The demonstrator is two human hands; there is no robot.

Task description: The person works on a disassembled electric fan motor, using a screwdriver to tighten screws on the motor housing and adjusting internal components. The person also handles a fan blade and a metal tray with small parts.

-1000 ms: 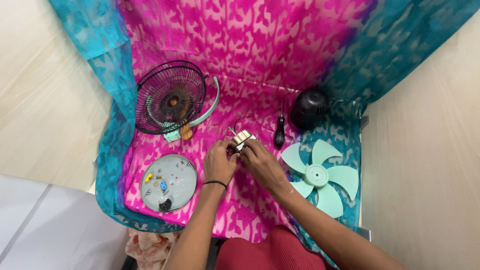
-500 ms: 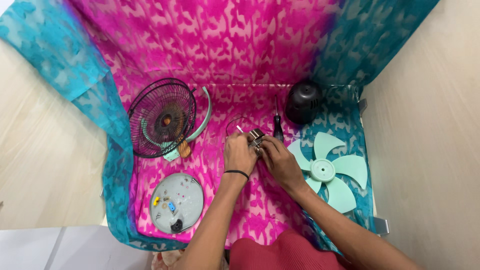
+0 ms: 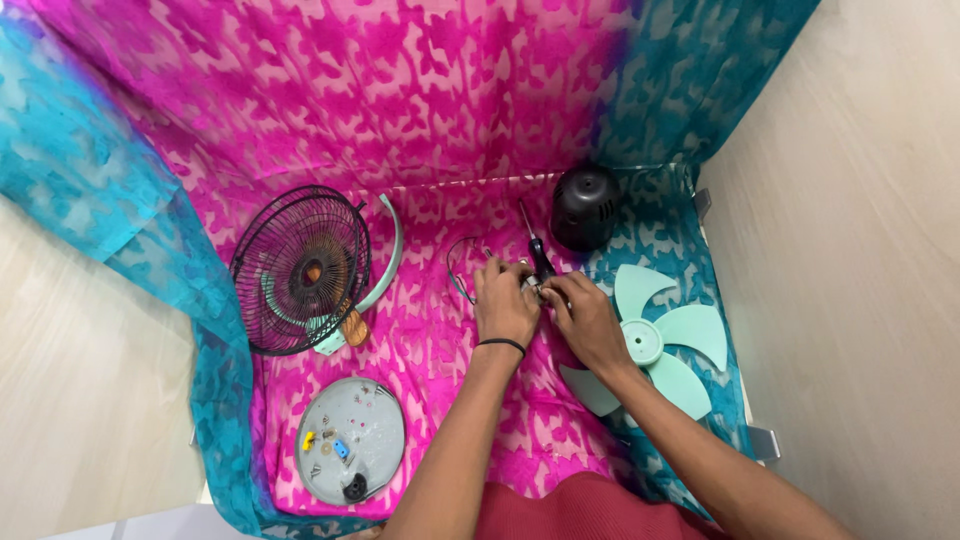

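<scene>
My left hand (image 3: 503, 305) and my right hand (image 3: 585, 318) meet over a small metal fan part (image 3: 531, 286) in the middle of the pink and teal cloth (image 3: 420, 120). Both hands grip the part between their fingers, and most of it is hidden. Thin dark wires (image 3: 458, 268) trail from it to the left. A black-handled screwdriver (image 3: 535, 245) lies on the cloth just beyond my fingers. A black band circles my left wrist.
A black wire fan guard (image 3: 300, 270) with a mint ring lies at the left. A grey round plate (image 3: 350, 453) holds several small screws and bits. A mint fan blade (image 3: 655, 340) lies at the right. A black motor cover (image 3: 585, 207) stands behind it.
The camera view shifted, so everything sits lower and more to the right. My hands stay together on the small part, which is now more covered by my fingers.
</scene>
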